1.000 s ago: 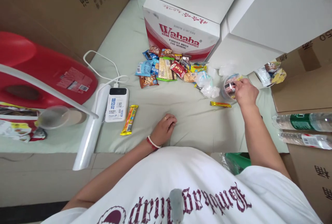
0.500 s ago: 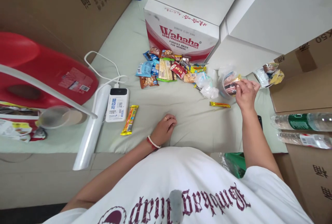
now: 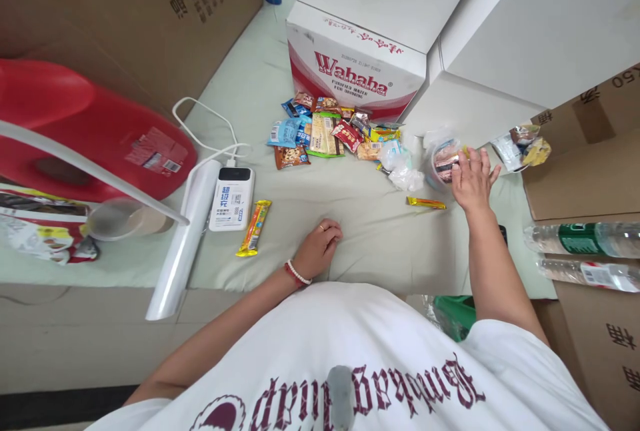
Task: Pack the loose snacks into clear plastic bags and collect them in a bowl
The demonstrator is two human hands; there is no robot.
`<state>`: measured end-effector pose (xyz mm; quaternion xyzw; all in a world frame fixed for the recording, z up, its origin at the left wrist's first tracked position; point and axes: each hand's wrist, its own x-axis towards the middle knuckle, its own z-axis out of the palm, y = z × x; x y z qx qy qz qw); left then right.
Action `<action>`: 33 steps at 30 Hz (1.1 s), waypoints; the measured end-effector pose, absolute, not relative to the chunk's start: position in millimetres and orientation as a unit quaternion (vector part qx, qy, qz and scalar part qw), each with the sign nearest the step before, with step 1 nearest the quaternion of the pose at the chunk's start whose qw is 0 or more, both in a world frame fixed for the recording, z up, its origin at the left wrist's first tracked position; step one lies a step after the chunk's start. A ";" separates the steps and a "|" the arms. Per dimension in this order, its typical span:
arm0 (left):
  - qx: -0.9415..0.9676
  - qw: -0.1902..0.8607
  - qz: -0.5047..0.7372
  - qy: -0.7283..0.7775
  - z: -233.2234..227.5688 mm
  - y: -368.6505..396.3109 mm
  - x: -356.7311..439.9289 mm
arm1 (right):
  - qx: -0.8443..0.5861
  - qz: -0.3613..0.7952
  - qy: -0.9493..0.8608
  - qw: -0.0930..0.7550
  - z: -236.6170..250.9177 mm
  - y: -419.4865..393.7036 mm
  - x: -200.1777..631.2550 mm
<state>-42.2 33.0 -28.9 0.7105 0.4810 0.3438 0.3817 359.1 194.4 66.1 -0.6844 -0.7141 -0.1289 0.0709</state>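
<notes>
right hand (image 3: 472, 180): we had it spread loose over the clear cup (image 3: 442, 163) of snacks, fingers open, touching the rim but not gripping it
left hand (image 3: 316, 249): curled loosely on the green cloth (image 3: 370, 231), knuckles down, holding nothing
cup: sat on the cloth just right of the crumpled plastic wrap (image 3: 403, 166)
yellow stick pack (image 3: 425, 202): lay just below the cup, near our right wrist
snack pile (image 3: 327, 130): bunched in front of the Wahaha box (image 3: 355, 68)
power bank (image 3: 231, 198): off to the left, orange bar (image 3: 255, 227) right beside it
</notes>
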 end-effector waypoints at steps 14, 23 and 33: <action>0.604 0.445 0.432 0.500 -8.1 29.0 -57.1 | -0.580 0.089 -0.804 0.096 53.8 216.6 236.9; 0.636 0.359 0.475 0.490 13.4 54.2 -33.2 | -0.568 0.612 -0.404 0.374 41.2 99.6 144.1; 0.553 0.501 0.447 0.494 7.6 68.1 -28.8 | -0.532 0.591 -0.449 0.407 36.9 75.4 149.4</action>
